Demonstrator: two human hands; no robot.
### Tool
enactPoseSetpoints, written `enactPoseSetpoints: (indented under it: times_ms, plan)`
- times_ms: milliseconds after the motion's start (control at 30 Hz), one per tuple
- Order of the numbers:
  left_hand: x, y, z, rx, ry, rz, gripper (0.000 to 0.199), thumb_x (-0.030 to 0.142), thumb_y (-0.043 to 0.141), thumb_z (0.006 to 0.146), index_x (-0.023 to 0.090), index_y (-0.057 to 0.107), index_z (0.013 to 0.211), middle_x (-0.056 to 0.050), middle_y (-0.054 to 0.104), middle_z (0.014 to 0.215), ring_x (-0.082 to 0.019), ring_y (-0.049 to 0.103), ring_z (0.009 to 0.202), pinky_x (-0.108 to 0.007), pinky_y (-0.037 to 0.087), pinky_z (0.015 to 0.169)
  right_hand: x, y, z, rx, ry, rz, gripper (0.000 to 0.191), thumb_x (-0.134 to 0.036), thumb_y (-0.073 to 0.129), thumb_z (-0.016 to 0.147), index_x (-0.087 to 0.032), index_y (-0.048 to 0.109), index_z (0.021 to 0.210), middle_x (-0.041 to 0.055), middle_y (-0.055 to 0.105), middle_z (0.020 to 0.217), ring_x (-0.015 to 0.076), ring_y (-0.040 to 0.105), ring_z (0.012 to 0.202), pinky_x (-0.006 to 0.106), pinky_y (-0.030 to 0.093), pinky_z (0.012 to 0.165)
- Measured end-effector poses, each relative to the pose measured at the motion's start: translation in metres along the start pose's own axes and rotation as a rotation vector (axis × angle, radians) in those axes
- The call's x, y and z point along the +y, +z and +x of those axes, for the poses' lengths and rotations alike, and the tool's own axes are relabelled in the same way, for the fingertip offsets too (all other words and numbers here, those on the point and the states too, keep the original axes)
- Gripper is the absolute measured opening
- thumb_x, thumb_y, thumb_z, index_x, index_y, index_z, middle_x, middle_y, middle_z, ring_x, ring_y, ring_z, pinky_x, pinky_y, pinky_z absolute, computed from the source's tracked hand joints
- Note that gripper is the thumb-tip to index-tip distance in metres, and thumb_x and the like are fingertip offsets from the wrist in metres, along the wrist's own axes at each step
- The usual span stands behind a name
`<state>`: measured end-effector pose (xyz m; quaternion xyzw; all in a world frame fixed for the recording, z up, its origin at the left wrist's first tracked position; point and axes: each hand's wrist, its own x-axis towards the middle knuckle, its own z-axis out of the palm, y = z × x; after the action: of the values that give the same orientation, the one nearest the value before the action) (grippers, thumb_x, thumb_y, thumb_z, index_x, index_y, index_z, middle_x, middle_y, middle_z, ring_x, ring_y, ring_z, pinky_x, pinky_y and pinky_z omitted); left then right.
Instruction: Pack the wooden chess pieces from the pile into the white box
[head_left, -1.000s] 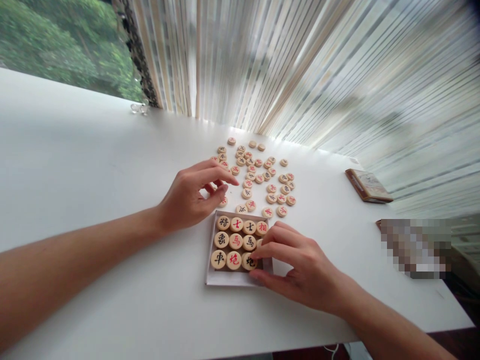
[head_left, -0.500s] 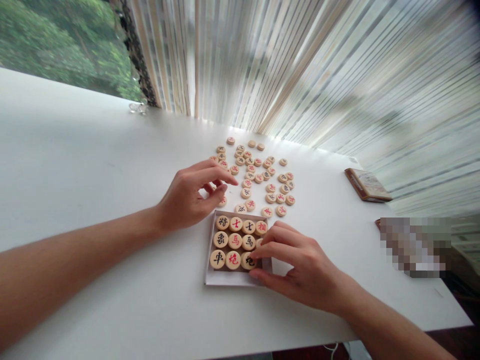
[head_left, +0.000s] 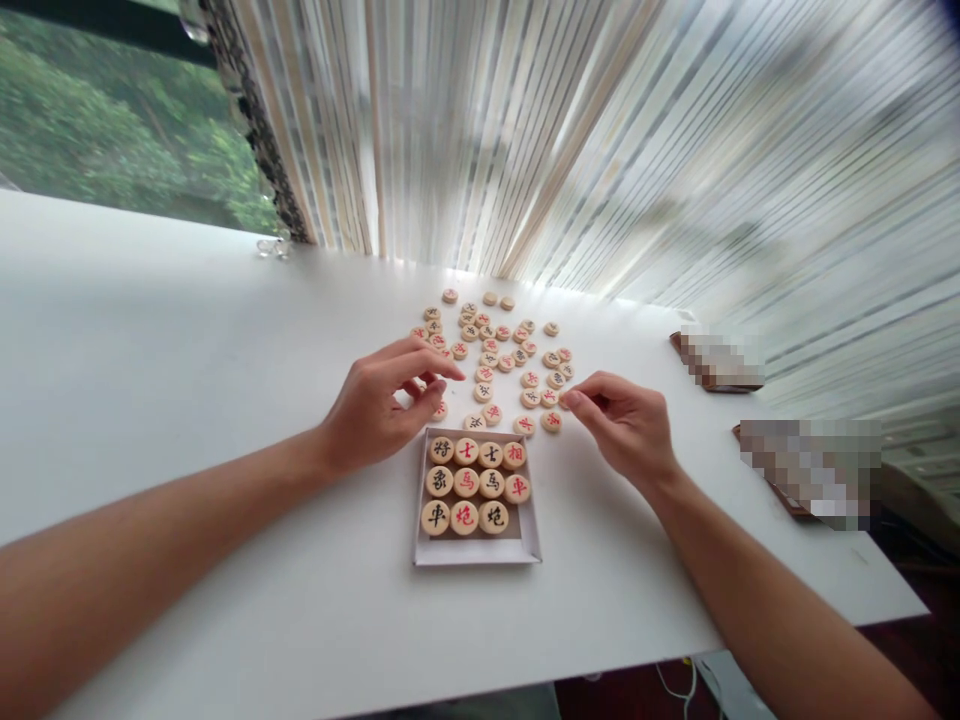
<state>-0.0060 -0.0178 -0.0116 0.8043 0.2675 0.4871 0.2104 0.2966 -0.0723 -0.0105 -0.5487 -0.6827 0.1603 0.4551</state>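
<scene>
A shallow white box (head_left: 525, 545) holds several round wooden Chinese chess pieces (head_left: 466, 482) in three rows, marked in red or black. The bottom row has a gap at its right end. Beyond the box, many more pieces (head_left: 484, 392) lie scattered on the table. My left hand (head_left: 394, 400) hovers at the left side of the scattered pieces, thumb and index finger apart, holding nothing. On the right, my right hand (head_left: 626, 425) pinches the edge of a piece (head_left: 564, 399) at the group's right side; the fingertips partly cover it.
The white table (head_left: 247, 600) runs up to string curtains (head_left: 450, 130) at the back. Two box-like or book-like objects lie at the right, a farther one (head_left: 727, 386) and a nearer one (head_left: 787, 500), both partly blurred out. Clear beads (head_left: 274, 247) rest near the window.
My right hand has left the box and moved up and away to a scattered piece, uncovering the box's right side. My left hand stays nearly in place. The view has shifted slightly.
</scene>
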Motion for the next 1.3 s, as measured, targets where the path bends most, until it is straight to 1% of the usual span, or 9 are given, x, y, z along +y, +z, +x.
enactPoseSetpoints:
  times_ms: [67, 167, 267, 500, 800, 1033, 1133, 1300]
  plan:
    - [0.0, 0.0, 0.0, 0.0, 0.002, -0.001, 0.015, 0.011, 0.065, 0.093, 0.016, 0.079, 0.098, -0.008, 0.077, 0.097, -0.014, 0.075, 0.08, -0.02, 0.062, 0.063, 0.01, -0.001, 0.005, 0.05, 0.108, 0.033, 0.023, -0.037, 0.077, 0.09, -0.019, 0.078, 0.076, 0.0023, 0.068, 0.067, 0.016, 0.054, 0.062, 0.03, 0.04, 0.058]
    - [-0.001, 0.0, 0.0, 0.001, 0.006, -0.004, 0.016, 0.011, 0.065, 0.093, 0.016, 0.079, 0.098, -0.008, 0.077, 0.098, -0.014, 0.075, 0.081, -0.021, 0.063, 0.064, 0.02, -0.002, 0.01, 0.095, 0.16, 0.055, 0.025, -0.04, 0.076, 0.088, -0.018, 0.078, 0.076, 0.0032, 0.069, 0.067, 0.0173, 0.057, 0.063, 0.029, 0.04, 0.057]
    - [-0.003, 0.0, -0.001, 0.003, 0.013, -0.004, 0.017, 0.009, 0.064, 0.093, 0.016, 0.079, 0.099, -0.008, 0.077, 0.099, -0.014, 0.075, 0.081, -0.021, 0.063, 0.065, 0.026, -0.002, 0.013, 0.114, 0.173, 0.061, 0.026, -0.041, 0.076, 0.088, -0.018, 0.08, 0.076, 0.004, 0.071, 0.068, 0.0183, 0.06, 0.066, 0.028, 0.04, 0.055]
    - [-0.002, 0.0, 0.0, 0.004, -0.008, -0.009, 0.016, 0.01, 0.065, 0.093, 0.016, 0.078, 0.099, -0.008, 0.076, 0.098, -0.014, 0.074, 0.079, -0.021, 0.063, 0.064, 0.028, -0.001, 0.015, 0.115, 0.211, 0.062, 0.027, -0.044, 0.077, 0.084, -0.019, 0.08, 0.074, 0.0041, 0.072, 0.067, 0.0184, 0.06, 0.063, 0.027, 0.039, 0.052]
    - [-0.001, 0.0, 0.001, 0.007, -0.039, -0.004, 0.014, 0.014, 0.066, 0.093, 0.017, 0.079, 0.097, -0.008, 0.077, 0.098, -0.015, 0.075, 0.08, -0.021, 0.063, 0.063, 0.027, 0.0, 0.015, 0.111, 0.243, 0.068, 0.031, -0.047, 0.077, 0.084, -0.02, 0.079, 0.069, 0.0042, 0.071, 0.065, 0.0172, 0.058, 0.059, 0.027, 0.036, 0.05]
    - [-0.001, 0.0, 0.001, 0.007, -0.024, -0.015, 0.015, 0.011, 0.066, 0.092, 0.015, 0.079, 0.098, -0.008, 0.077, 0.098, -0.014, 0.075, 0.081, -0.02, 0.062, 0.064, 0.029, 0.0, 0.016, 0.118, 0.254, 0.069, 0.032, -0.047, 0.077, 0.084, -0.018, 0.079, 0.069, 0.0025, 0.067, 0.061, 0.0147, 0.051, 0.056, 0.027, 0.033, 0.05]
    - [-0.001, -0.001, 0.001, 0.008, -0.021, -0.012, 0.015, 0.011, 0.066, 0.092, 0.015, 0.079, 0.098, -0.008, 0.077, 0.098, -0.014, 0.075, 0.081, -0.02, 0.062, 0.064, 0.031, 0.0, 0.015, 0.121, 0.258, 0.072, 0.033, -0.049, 0.077, 0.084, -0.018, 0.079, 0.07, 0.0023, 0.066, 0.06, 0.0147, 0.05, 0.055, 0.027, 0.032, 0.049]
    - [-0.001, -0.001, 0.001, 0.007, -0.031, -0.004, 0.014, 0.013, 0.066, 0.092, 0.017, 0.079, 0.097, -0.008, 0.078, 0.098, -0.015, 0.075, 0.081, -0.021, 0.063, 0.063, 0.03, 0.001, 0.016, 0.12, 0.26, 0.073, 0.035, -0.051, 0.077, 0.083, -0.019, 0.08, 0.07, 0.0033, 0.068, 0.062, 0.0158, 0.053, 0.057, 0.027, 0.035, 0.05]
